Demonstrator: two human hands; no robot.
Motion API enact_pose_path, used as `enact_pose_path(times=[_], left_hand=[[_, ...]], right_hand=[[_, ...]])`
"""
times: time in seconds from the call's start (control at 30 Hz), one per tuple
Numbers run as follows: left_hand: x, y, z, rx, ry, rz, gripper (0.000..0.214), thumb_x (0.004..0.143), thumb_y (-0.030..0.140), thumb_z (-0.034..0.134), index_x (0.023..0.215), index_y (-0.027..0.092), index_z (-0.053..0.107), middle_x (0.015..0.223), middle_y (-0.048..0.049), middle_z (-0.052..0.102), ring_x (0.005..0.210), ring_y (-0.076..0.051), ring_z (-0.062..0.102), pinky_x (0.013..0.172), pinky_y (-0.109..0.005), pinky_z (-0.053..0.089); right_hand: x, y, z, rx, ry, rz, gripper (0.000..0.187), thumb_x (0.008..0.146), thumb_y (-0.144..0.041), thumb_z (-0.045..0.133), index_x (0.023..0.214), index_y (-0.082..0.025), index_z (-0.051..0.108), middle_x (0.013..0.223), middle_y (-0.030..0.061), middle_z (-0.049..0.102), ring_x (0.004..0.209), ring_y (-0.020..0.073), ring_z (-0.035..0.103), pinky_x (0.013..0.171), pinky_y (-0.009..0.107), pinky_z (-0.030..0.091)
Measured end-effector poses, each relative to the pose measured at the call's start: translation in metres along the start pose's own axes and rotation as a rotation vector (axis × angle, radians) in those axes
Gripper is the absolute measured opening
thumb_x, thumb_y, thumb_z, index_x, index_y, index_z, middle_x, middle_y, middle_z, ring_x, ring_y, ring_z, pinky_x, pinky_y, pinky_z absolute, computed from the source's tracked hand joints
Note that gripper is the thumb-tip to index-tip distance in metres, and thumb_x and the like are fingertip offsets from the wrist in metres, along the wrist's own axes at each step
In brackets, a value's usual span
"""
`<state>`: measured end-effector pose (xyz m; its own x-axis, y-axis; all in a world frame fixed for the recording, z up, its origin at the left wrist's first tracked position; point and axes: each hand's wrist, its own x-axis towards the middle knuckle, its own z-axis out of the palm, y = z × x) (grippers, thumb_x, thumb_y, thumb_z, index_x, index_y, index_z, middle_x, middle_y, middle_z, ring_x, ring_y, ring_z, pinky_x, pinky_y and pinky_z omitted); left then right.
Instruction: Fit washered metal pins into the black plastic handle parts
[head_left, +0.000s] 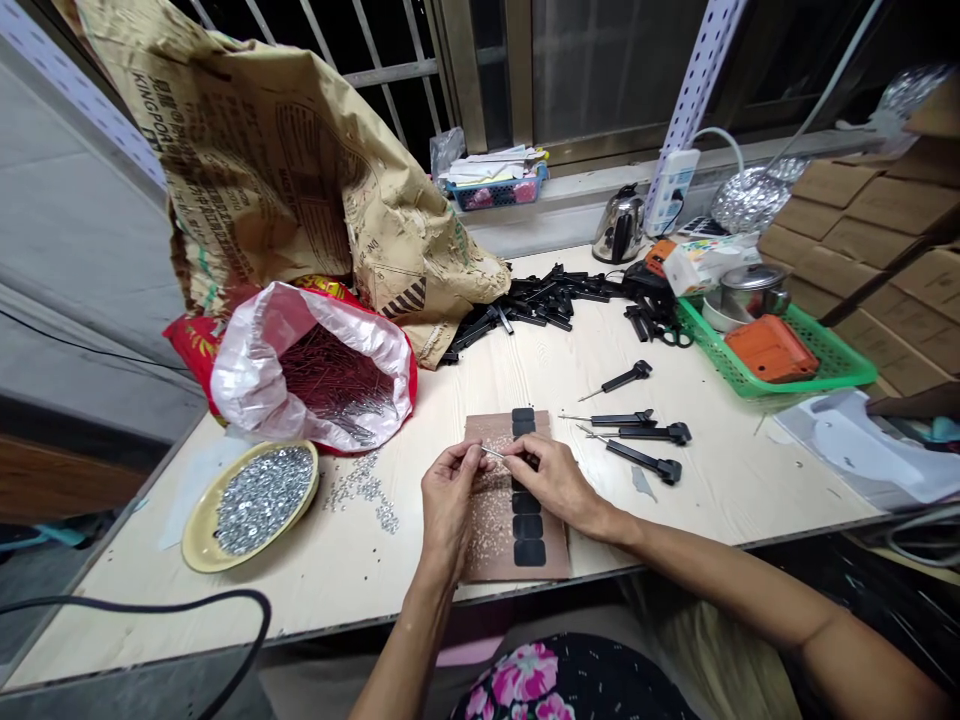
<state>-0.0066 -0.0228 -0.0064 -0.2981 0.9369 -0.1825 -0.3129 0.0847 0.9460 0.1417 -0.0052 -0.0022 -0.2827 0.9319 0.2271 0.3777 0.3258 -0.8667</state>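
My left hand (451, 490) is closed in a pinch at the left end of a thin metal rod (493, 453). The rod's other end lies in the pinched fingertips of my right hand (553, 482). Something dark shows under the right fingers, and I cannot tell whether it is a handle on the rod or a patch on the board. Both hands are above a brown board (487, 560) strewn with tiny pale bits, with a column of black rounded patches (529, 527) on it. To the right lie several black plastic pieces with thin metal shafts (643, 462).
A yellow bowl of small metal washers (262, 500) stands left, with loose washers (364, 490) beside it. Behind are an open bag of thin dark rods (330, 375), a paper sack (300, 170) and a black parts heap (547, 300). A green basket (840, 375) stands right.
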Motion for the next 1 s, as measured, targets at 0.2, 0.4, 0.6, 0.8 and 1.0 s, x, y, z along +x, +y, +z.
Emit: enact_pose_path(times=[0.2,0.4,0.6,0.8,1.0], left_hand=[[-0.01,-0.01,0.013,0.152,0.098,0.108,0.027,0.075,0.035,0.068,0.091,0.014,0.063,0.071,-0.0002,0.064,0.068,-0.011,0.06,0.071,-0.024,0.048],[-0.012,-0.019,0.024,0.205,0.178,0.193,0.028,0.075,0.036,0.067,0.091,0.013,0.066,0.073,-0.002,0.066,0.07,-0.013,0.061,0.074,-0.027,0.049],[-0.01,-0.023,0.024,-0.028,0.101,0.096,0.033,0.081,0.042,0.06,0.093,0.013,0.068,0.079,-0.0034,0.064,0.07,-0.011,0.059,0.074,-0.027,0.05],[-0.008,-0.02,0.017,-0.031,0.084,0.05,0.04,0.085,0.047,0.051,0.103,0.014,0.063,0.087,-0.0067,0.064,0.071,-0.012,0.06,0.069,-0.029,0.052],[0.0,-0.018,-0.008,0.845,-0.023,0.374,0.037,0.089,0.039,0.045,0.113,0.018,0.063,0.119,-0.0119,0.061,0.115,-0.026,0.051,0.102,-0.047,0.037]], right_hand=[[-0.008,0.006,-0.001,-0.131,0.031,-0.052,0.012,0.089,-0.022,0.052,0.093,-0.022,0.064,0.089,0.0016,0.064,0.082,0.0145,0.061,0.072,0.025,0.046],[-0.006,0.013,-0.004,-0.16,0.051,-0.046,0.012,0.089,-0.023,0.053,0.093,-0.022,0.064,0.089,0.0008,0.064,0.081,0.0141,0.061,0.075,0.025,0.046],[-0.004,0.016,-0.012,-0.195,0.041,-0.077,0.014,0.09,-0.024,0.052,0.097,-0.024,0.064,0.091,0.0005,0.064,0.082,0.0137,0.062,0.071,0.024,0.046],[-0.008,0.023,-0.023,-0.262,-0.003,-0.095,0.016,0.091,-0.026,0.051,0.1,-0.024,0.064,0.094,0.0006,0.063,0.083,0.0132,0.061,0.069,0.023,0.045],[0.008,0.045,-0.044,-0.615,-0.074,-0.177,0.022,0.095,-0.028,0.045,0.097,-0.021,0.066,0.089,0.0034,0.062,0.08,0.0148,0.056,0.064,0.025,0.039]])
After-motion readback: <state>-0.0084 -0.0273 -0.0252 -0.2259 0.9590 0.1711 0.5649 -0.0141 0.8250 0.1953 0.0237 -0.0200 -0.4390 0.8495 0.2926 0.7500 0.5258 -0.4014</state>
